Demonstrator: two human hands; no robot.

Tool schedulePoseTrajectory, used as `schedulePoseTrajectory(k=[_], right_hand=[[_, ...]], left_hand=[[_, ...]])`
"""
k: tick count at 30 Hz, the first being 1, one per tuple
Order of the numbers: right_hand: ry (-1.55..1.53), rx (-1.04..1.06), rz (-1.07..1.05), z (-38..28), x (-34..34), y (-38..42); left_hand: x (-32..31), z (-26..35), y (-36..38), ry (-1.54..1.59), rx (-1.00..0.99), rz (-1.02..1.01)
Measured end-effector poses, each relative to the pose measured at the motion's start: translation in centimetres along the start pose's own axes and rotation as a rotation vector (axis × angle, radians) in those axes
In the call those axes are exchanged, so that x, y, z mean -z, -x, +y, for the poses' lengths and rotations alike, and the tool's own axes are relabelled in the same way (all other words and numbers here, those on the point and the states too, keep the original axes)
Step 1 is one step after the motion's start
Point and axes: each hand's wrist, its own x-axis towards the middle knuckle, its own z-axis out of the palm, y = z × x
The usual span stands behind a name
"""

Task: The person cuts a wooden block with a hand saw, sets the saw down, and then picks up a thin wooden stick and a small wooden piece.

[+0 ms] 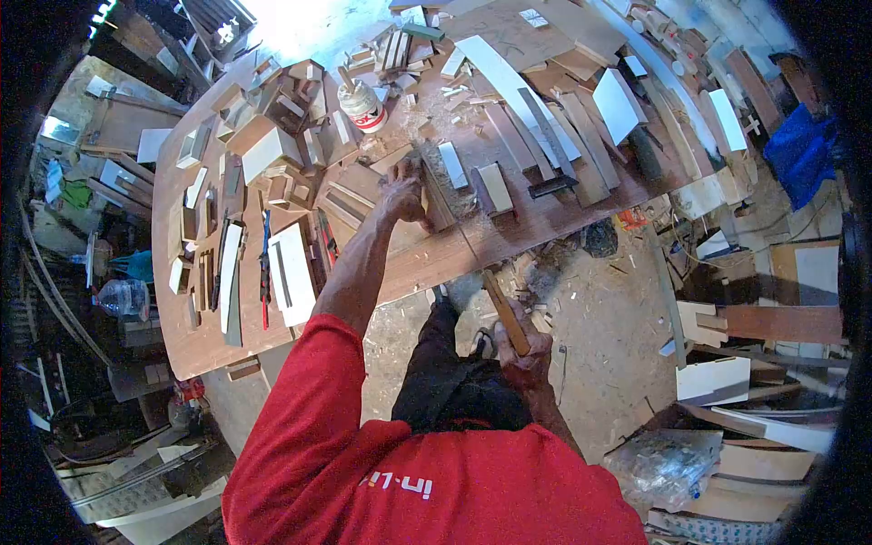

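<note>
My left hand point(406, 189) reaches over the worktable with bent fingers, closed on a flat piece of wood point(438, 207) near the table's front edge. Much of that piece lies hidden under the palm. Lower down, in front of my body, my right hand point(525, 361) is wrapped round a narrow wooden strip point(505, 311). The strip points up and away toward the table edge. Just left of my left hand lie slatted wooden pieces point(348, 205). A white tub point(362, 107) with a brush-like handle standing in it is beyond the hand.
The brown worktable point(418, 263) carries many wood offcuts, small wooden frames point(289, 191) and white strips point(452, 164). A red-and-blue tool point(265, 268) lies on the left. Stacked boards point(781, 324) stand at the right, near a blue cloth point(799, 156). Scraps litter the floor.
</note>
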Motion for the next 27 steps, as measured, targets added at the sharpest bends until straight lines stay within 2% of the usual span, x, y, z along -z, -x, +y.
schedulePoseTrajectory(k=[2,9,11,14,18,20,23,27], right_hand=[[-0.097,-0.071,-0.035,-1.1,0.4,-0.5],[-0.032,0.008,0.0,-0.3,0.2,0.3],[-0.041,-0.136,-0.082,-1.2,0.4,-0.1],[-0.09,-0.035,-0.016,-0.6,0.5,0.4],[-0.101,0.003,-0.032,-1.7,0.3,-1.5],[-0.136,-0.003,0.026,-1.2,-0.1,-1.4],[-0.112,0.071,0.06,0.4,-0.4,-0.7],[-0.103,0.009,0.002,-2.0,0.4,-2.1]], left_hand=[[1.7,1.1,0.9,0.035,0.083,-0.089],[1.2,1.3,1.4,0.026,0.107,-0.106],[0.3,0.9,1.5,0.05,0.045,0.004],[0.9,1.1,1.8,0.087,0.04,0.024],[1.2,1.1,0.9,0.042,0.068,0.024],[2.0,1.2,0.8,0.075,0.081,-0.084],[0.2,0.5,0.0,0.064,0.074,-0.026],[1.3,1.0,0.7,0.108,0.083,-0.02]])
